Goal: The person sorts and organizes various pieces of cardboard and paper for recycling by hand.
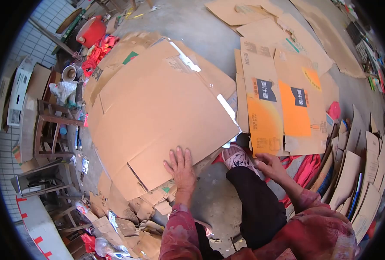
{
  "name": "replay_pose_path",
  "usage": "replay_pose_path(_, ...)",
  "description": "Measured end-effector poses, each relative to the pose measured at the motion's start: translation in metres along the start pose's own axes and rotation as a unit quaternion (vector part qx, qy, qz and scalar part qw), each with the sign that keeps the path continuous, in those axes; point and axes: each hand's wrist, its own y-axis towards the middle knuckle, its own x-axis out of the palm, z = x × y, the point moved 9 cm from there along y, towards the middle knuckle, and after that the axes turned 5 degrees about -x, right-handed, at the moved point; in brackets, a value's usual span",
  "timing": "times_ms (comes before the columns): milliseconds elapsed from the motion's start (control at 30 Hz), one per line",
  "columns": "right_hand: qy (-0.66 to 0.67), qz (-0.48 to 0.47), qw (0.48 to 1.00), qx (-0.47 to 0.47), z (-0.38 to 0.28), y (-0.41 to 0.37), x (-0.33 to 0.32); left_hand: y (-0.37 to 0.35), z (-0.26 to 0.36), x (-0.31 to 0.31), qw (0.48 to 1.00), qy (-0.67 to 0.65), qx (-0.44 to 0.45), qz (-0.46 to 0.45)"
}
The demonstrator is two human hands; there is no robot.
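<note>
My left hand (182,169) lies flat with spread fingers on the near edge of a large brown flattened cardboard sheet (157,108). That sheet rests on a pile of other flattened cardboard. My right hand (270,166) is just below the near edge of an orange-printed carton (264,125), beside my foot in a patterned shoe (236,157). Its fingers are apart and slightly bent, and nothing shows between them. A second orange-printed carton (298,112) lies flat to the right.
Cardboard pieces (361,173) stand upright in a row at the right. A wooden chair (56,130), a red bucket (91,31) and a white cup (69,73) are at the left. Cardboard scraps (127,232) litter the floor at the lower left.
</note>
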Motion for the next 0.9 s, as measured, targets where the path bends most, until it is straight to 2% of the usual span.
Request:
replay_pose_path(100,0.063,-0.035,0.997,0.018,0.01,0.017,0.016,0.004,0.004,-0.004,0.998,-0.042,-0.022,-0.05)
replay_pose_path(233,0.106,-0.062,0.992,-0.012,0.008,0.027,0.029,-0.003,-0.003,-0.028,0.993,-0.069,0.012,-0.097)
replay_pose_path(300,0.16,-0.068,0.985,0.005,0.015,0.032,0.039,-0.009,-0.031,-0.053,0.985,-0.168,-0.01,-0.031)
replay_pose_path(367,0.213,-0.078,0.974,0.012,0.013,0.039,0.045,-0.03,-0.077,-0.069,0.975,-0.198,-0.1,0.02)
replay_pose_path(433,0.23,-0.059,0.97,0.041,0.011,0.046,0.047,-0.068,-0.146,-0.061,0.938,-0.236,-0.249,0.039)
replay_pose_path(467,0.253,-0.043,0.965,0.048,0.018,0.052,0.049,-0.085,-0.166,-0.052,0.937,-0.229,-0.261,0.041)
replay_pose_path(500,0.251,-0.061,0.965,0.051,0.014,0.053,0.054,-0.122,-0.208,-0.033,0.836,-0.362,-0.406,0.071)
replay_pose_path(533,0.289,-0.054,0.954,0.063,0.007,0.054,0.056,-0.162,-0.233,-0.018,0.694,-0.476,-0.53,0.106)
replay_pose_path(567,0.324,-0.041,0.942,0.074,0.002,0.055,0.058,-0.174,-0.237,-0.022,0.691,-0.469,-0.537,0.116)
replay_pose_path(633,0.297,-0.043,0.952,0.068,-0.001,0.053,0.06,-0.208,-0.238,0.0,0.524,-0.516,-0.655,0.173)
replay_pose_path(700,0.215,-0.072,0.972,0.065,0.002,0.051,0.062,-0.236,-0.253,0.031,0.501,-0.556,-0.641,0.168)
replay_pose_path(733,0.218,-0.083,0.972,0.029,-0.005,0.047,0.064,-0.236,-0.251,0.05,0.45,-0.618,-0.628,0.146)
replay_pose_path(767,0.206,-0.093,0.972,0.056,0.008,0.046,0.064,-0.222,-0.249,0.065,0.401,-0.679,-0.603,0.122)
replay_pose_path(833,0.213,-0.083,0.971,0.076,0.014,0.036,0.057,-0.206,-0.235,0.065,0.343,-0.699,-0.611,0.144)
replay_pose_path(900,0.212,-0.06,0.968,0.117,0.026,0.017,0.043,-0.188,-0.229,0.062,0.343,-0.727,-0.578,0.14)
